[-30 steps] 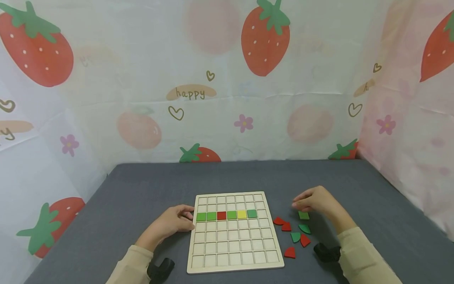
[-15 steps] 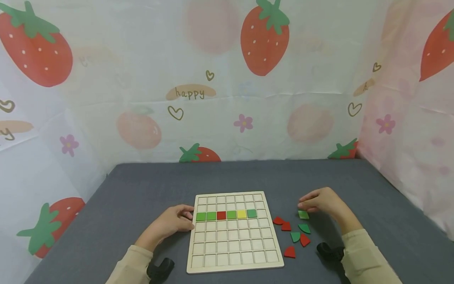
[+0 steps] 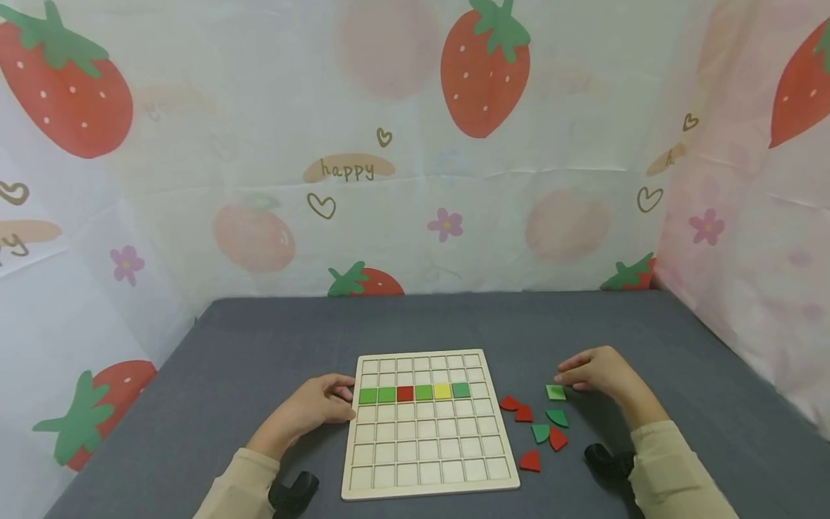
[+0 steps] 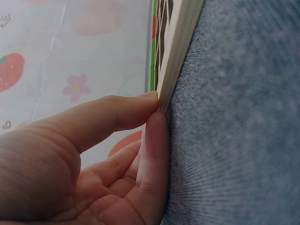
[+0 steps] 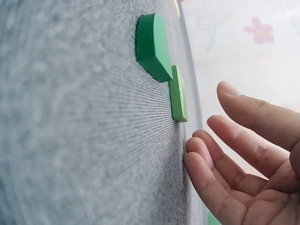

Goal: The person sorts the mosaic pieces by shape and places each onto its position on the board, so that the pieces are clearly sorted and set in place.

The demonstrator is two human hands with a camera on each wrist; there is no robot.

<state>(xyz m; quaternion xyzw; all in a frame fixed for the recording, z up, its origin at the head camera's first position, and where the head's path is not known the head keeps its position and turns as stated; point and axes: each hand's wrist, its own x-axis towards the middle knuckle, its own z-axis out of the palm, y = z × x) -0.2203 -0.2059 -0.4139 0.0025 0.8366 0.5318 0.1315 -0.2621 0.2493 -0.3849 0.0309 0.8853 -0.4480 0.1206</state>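
At the left edge of a pale wooden grid board (image 3: 415,432), my left hand (image 3: 319,400) holds on with thumb and fingertips; its thumb (image 4: 122,110) lies right at the rim in the left wrist view. One row of the board carries square tiles: green, a red tile (image 3: 405,393), a yellow tile (image 3: 442,391) and a darker green one. My right hand (image 3: 603,371) is beyond the board's right side with nothing in its relaxed fingers. Just by its fingertips lies a light green square tile (image 3: 555,392), also seen flat on the cloth in the right wrist view.
Loose pieces lie right of the board: green quarter-round pieces (image 3: 556,418) and several red ones, such as a red piece (image 3: 530,461) nearest the front. Grey cloth (image 3: 272,331) covers the table. A strawberry-print curtain (image 3: 415,238) stands behind and at the sides.
My right hand has drawn back to the right, away from the board, uncovering more of the light green square tile. The left hand and the board have stayed put.
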